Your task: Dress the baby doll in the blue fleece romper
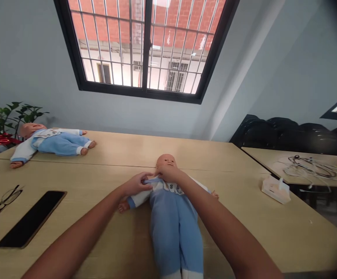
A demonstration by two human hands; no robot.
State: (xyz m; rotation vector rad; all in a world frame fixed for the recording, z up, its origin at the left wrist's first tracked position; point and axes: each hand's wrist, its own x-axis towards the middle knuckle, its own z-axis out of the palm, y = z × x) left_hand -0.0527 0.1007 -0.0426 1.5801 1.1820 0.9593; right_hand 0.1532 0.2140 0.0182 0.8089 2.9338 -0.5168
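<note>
A baby doll [172, 217] in blue trousers and a white top with blue cuffs lies on its back on the table in front of me. At its shoulder on the left, my left hand [138, 183] pinches a blue strap [153, 181] of the outfit. My right hand [169, 173] reaches over the doll's neck and chest, its fingers closed at the upper end of that strap; the fingertips are partly hidden. The doll's head [166, 159] shows just beyond my right hand. Both doll arms are spread out to the sides.
A second doll [61, 142] in similar clothes lies at the back left beside a potted plant [8, 118]. Glasses [1, 205] and a black phone [31, 219] lie at the left. A tissue box [275, 189] stands at the right; cables [312, 166] lie on another table.
</note>
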